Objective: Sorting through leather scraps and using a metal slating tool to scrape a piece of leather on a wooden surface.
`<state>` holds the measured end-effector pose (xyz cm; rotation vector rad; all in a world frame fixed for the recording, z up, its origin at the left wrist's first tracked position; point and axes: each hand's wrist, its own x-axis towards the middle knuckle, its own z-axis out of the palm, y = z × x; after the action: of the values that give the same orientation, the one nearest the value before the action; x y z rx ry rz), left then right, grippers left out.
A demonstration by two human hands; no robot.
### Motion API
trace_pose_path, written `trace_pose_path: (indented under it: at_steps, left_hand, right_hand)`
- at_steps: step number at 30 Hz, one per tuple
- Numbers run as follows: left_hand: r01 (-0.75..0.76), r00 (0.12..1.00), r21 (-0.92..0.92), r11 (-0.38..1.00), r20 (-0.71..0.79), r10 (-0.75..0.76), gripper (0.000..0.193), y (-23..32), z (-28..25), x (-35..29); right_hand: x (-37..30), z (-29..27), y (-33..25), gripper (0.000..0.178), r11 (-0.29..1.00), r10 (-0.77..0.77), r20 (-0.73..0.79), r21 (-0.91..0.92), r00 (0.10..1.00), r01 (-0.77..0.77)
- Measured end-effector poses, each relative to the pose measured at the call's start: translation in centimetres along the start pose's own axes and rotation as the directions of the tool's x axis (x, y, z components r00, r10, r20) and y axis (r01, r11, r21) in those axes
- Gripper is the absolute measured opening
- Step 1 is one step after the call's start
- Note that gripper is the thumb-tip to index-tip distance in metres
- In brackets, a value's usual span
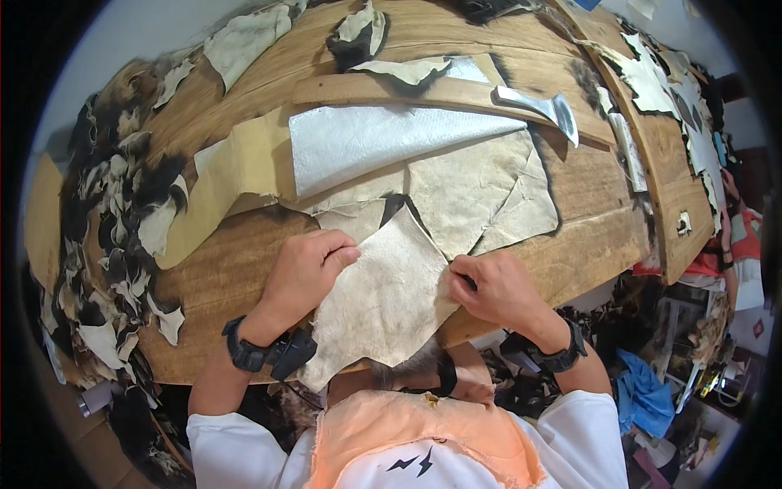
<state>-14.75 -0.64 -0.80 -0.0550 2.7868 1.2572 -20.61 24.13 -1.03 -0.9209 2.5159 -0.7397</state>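
A pale fur hide piece [387, 297], skin side up, hangs over the near edge of the wooden table between my hands. My left hand [305, 273] is closed on its upper left edge, thumb against the fingers. On the opposite edge my right hand [503, 287] pinches the hide with curled fingers. Just beyond its pointed top, a larger set of joined pale hides [489, 187] with dark fur edges lies flat. Partly over those hides are a silvery white sheet [383, 138] and a tan paper sheet [224, 183].
Across the sheets lies a long wooden board [342, 88], bearing a metal tool with a flared blade [542, 107]. Many fur scraps [122, 244] are heaped at the left. More hides [648, 77] lie at the right beyond a wooden rail [631, 106]. A blue cloth [645, 391] sits low at the right.
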Motion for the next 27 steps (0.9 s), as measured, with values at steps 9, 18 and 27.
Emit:
trace_pose_path:
  at_steps: [9,18,27]
  left_hand:
    - [0.112,0.993,-0.07,0.991,-0.037,-0.115,0.013,0.5,-0.3,0.4]
    - [0.135,0.987,-0.163,0.977,-0.06,-0.146,0.015,-0.5,-0.2,0.3]
    - [-0.125,0.981,0.223,0.967,-0.118,0.154,0.024,2.8,-0.9,-2.0]
  right_hand:
    - [0.5,0.0,-0.4,0.011,1.0,0.014,-0.07,0.002,0.997,-0.014]
    - [0.3,0.6,-0.4,0.022,0.998,0.036,-0.086,-0.05,0.996,-0.04]
    - [0.6,-0.9,-0.8,0.017,1.0,0.025,-0.273,-0.008,0.962,-0.028]
